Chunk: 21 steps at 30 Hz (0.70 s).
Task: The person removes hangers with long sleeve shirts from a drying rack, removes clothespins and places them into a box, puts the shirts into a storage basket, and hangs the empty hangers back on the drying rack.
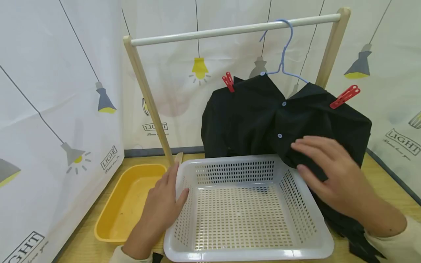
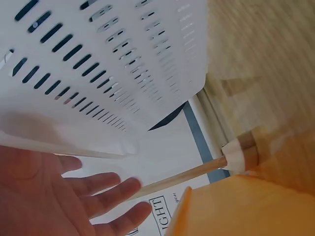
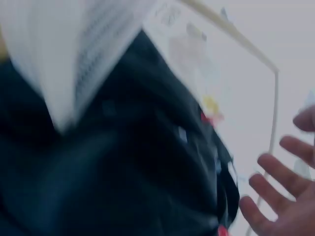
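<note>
A white perforated plastic basket (image 1: 238,219) stands on the table. My left hand (image 1: 164,199) rests at its left rim, thumb over the inner side; in the left wrist view the fingers (image 2: 110,199) stretch out straight beneath the rim. My right hand (image 1: 337,175) hovers over the basket's right side, in front of a black buttoned shirt (image 1: 250,117), its fingers spread loosely in the right wrist view and holding nothing. The shirt is on a blue hanger (image 1: 282,54) hooked on a white rail (image 1: 204,34). Red clothespins (image 1: 345,97) grip both shoulders.
A yellow plastic tub (image 1: 115,208) sits left of the basket, close to my left forearm. Wooden posts (image 1: 148,98) hold up the rail. The shirt's lower part hangs behind and right of the basket. A printed white curtain (image 1: 59,73) stands around the table.
</note>
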Motion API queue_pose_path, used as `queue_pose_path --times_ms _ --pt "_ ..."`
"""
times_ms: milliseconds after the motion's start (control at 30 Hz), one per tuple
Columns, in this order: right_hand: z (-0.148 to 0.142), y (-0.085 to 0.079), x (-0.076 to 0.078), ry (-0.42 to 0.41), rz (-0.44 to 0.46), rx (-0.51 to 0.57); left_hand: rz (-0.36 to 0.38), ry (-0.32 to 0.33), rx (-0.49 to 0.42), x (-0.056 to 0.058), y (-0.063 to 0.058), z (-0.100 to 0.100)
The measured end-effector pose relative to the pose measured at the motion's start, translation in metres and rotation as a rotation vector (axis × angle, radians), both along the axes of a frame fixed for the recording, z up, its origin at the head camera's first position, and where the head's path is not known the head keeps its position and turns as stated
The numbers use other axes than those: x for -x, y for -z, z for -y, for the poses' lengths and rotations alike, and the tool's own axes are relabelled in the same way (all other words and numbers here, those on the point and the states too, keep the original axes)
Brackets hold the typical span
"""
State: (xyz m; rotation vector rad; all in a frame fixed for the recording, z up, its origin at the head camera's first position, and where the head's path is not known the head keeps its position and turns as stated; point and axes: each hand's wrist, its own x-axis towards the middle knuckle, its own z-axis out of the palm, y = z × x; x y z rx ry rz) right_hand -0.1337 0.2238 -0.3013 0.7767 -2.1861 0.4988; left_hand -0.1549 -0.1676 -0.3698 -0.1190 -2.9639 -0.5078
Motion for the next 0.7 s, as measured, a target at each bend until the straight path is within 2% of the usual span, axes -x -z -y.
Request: queue_pose_path --times_ms 67,133,267,367,433,533,600,700 --pt "-0.012 -0.015 0.005 0.068 -0.056 0.060 0.044 -0.014 -0.008 0.001 0.001 0.001" --pt "-0.025 -0.028 0.009 0.171 -0.053 0.112 0.090 -0.023 -0.025 0.002 0.003 0.001" --pt "-0.052 -0.051 0.021 0.434 0.083 0.162 0.166 -0.015 -0.082 0.004 0.004 0.001" --pt "-0.066 -0.062 0.033 0.540 0.230 0.160 0.234 -0.014 -0.156 0.005 0.005 0.002" --pt "-0.072 -0.065 0.039 0.555 0.332 0.135 0.266 -0.019 -0.189 0.005 0.005 0.003" --pt "-0.077 -0.065 0.048 0.523 0.451 0.091 0.288 -0.019 -0.257 0.005 0.006 0.003" --pt "-0.079 -0.063 0.052 0.504 0.491 0.065 0.292 -0.009 -0.280 0.005 0.006 0.004" --pt "-0.081 -0.059 0.056 0.472 0.496 0.051 0.297 0.003 -0.295 0.004 0.006 0.004"
